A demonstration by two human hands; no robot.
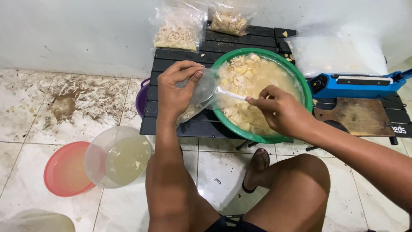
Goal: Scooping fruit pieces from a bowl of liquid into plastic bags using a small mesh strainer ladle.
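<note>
My left hand [176, 92] holds a clear plastic bag [201, 95] open at the rim of a green bowl [303, 81]. The bowl is full of pale yellow fruit chunks in cloudy liquid [253, 81]. My right hand [281, 109] grips a white plastic spoon [229, 93] whose scoop end sits inside the bag's mouth. Some chunks lie in the bottom of the bag. The bowl stands on a low black slatted table [180, 56].
Two filled bags [178, 30] [229, 19] stand at the table's back, a stack of clear bags [334, 53] to the right, with a blue heat sealer [356, 83] and a wooden board [354, 116]. On the tiled floor: a clear tub of liquid [122, 157], a pink lid [64, 169], a purple container [141, 98].
</note>
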